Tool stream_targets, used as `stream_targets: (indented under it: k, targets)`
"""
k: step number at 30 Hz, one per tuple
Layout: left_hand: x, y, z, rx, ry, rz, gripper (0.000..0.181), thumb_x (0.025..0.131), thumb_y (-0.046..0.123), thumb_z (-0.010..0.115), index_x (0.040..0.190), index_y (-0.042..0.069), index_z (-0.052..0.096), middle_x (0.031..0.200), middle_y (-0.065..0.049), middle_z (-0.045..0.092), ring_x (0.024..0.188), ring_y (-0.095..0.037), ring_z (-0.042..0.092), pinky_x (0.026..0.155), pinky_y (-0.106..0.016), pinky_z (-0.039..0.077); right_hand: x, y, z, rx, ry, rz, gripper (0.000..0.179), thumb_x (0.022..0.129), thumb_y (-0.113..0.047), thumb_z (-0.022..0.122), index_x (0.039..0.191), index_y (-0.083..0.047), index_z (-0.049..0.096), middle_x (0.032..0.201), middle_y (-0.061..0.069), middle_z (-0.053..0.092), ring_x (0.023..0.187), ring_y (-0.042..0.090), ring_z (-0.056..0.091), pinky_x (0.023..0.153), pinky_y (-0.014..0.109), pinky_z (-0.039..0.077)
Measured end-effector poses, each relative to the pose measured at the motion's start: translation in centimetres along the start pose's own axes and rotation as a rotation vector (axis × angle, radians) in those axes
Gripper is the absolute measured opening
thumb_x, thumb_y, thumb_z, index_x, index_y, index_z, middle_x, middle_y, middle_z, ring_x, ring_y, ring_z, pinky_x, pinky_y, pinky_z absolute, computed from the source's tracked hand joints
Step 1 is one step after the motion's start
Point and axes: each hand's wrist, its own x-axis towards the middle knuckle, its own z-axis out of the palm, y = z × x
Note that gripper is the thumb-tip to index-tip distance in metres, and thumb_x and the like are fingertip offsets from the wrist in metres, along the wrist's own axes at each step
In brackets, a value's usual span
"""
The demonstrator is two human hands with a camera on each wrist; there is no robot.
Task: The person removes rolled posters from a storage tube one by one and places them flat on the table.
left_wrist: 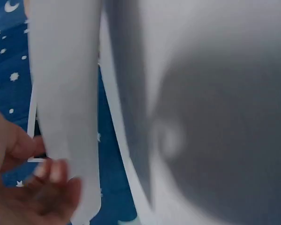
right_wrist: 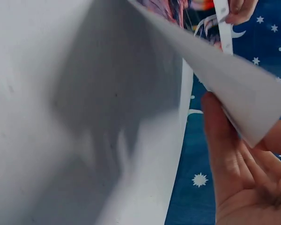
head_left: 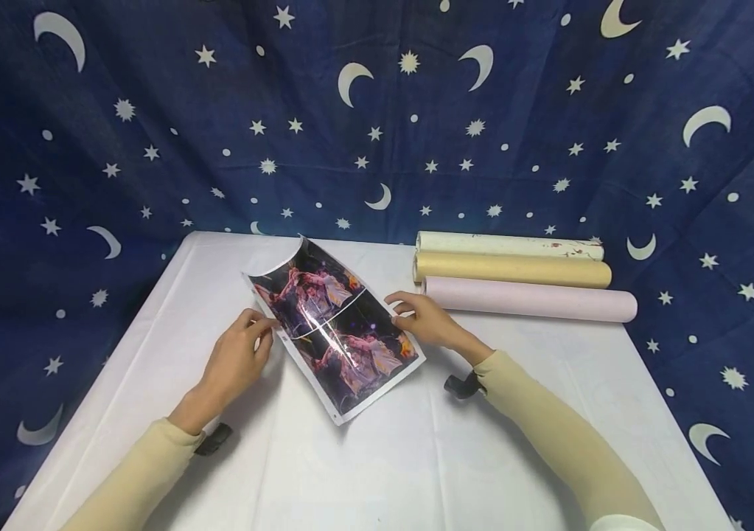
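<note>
A glossy sheet (head_left: 357, 365) carries two similar dark, colourful pictures stacked inside a white border. It is held tilted above the white table, its far edge curling up. My left hand (head_left: 234, 361) pinches the sheet's left edge between thumb and fingers. On the opposite edge, my right hand (head_left: 426, 321) grips with thumb and fingers. The left wrist view shows the sheet's plain white back (left_wrist: 65, 93) beside the fingers of the left hand (left_wrist: 37, 187). In the right wrist view, the white underside (right_wrist: 243, 93) rises over the right hand (right_wrist: 246, 173).
Three rolls lie side by side at the table's back right: a floral white roll (head_left: 509, 245), a yellow roll (head_left: 512, 270) and a pink roll (head_left: 529, 299). The white-covered table (head_left: 363, 479) backs onto a dark blue curtain (head_left: 410, 110) patterned with moons and stars.
</note>
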Motion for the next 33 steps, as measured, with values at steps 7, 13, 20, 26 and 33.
stream_targets:
  k: [7,13,20,26,33]
  targets:
    - [0.8,0.7,0.1,-0.263,-0.134,-0.26,0.039,0.099,0.024,0.056,0.133,0.004,0.057,0.135,-0.022,0.057,0.102,-0.038,0.069,0.085,-0.049,0.057,-0.9,-0.7,0.4,0.185,0.069,-0.009,0.04,0.095,-0.003,0.058,0.134,-0.005,0.053,0.121,0.025,0.065,0.094,0.03,0.072,0.081,0.036,0.059]
    - [1.0,0.4,0.3,-0.401,-0.197,-0.386,0.056,0.093,0.007,0.06,0.146,0.012,0.044,0.136,-0.029,0.053,0.084,-0.028,0.072,0.067,-0.033,0.057,-1.7,-1.1,0.9,0.305,0.08,-0.066,0.051,0.093,0.004,0.054,0.141,-0.007,0.041,0.127,0.028,0.059,0.099,0.034,0.069,0.082,0.034,0.058]
    - [1.2,0.4,0.2,-0.632,-0.189,-0.432,0.061,0.092,-0.005,0.055,0.148,0.013,0.041,0.144,-0.023,0.049,0.086,-0.016,0.071,0.063,-0.023,0.056,-2.1,-1.3,1.4,0.088,0.137,-0.176,0.087,0.082,0.006,0.054,0.155,-0.029,0.023,0.15,0.02,0.041,0.104,0.038,0.067,0.082,0.041,0.059]
    - [1.4,0.7,-0.1,-0.708,-0.197,-0.402,0.062,0.091,-0.005,0.056,0.148,0.017,0.043,0.143,-0.02,0.051,0.09,-0.01,0.069,0.066,-0.022,0.056,-1.9,-1.3,1.2,-0.06,0.151,-0.179,0.05,0.095,-0.01,0.059,0.143,-0.021,0.05,0.148,0.009,0.051,0.109,0.029,0.067,0.085,0.038,0.057]
    - [1.7,1.2,-0.7,-0.745,-0.232,-0.379,0.061,0.092,-0.003,0.055,0.148,0.017,0.044,0.139,-0.02,0.054,0.09,-0.008,0.067,0.07,-0.024,0.057,-2.0,-0.9,0.7,-0.012,0.095,-0.149,0.069,0.089,-0.003,0.066,0.148,-0.03,0.043,0.158,0.009,0.036,0.07,0.014,0.052,0.054,0.023,0.045]
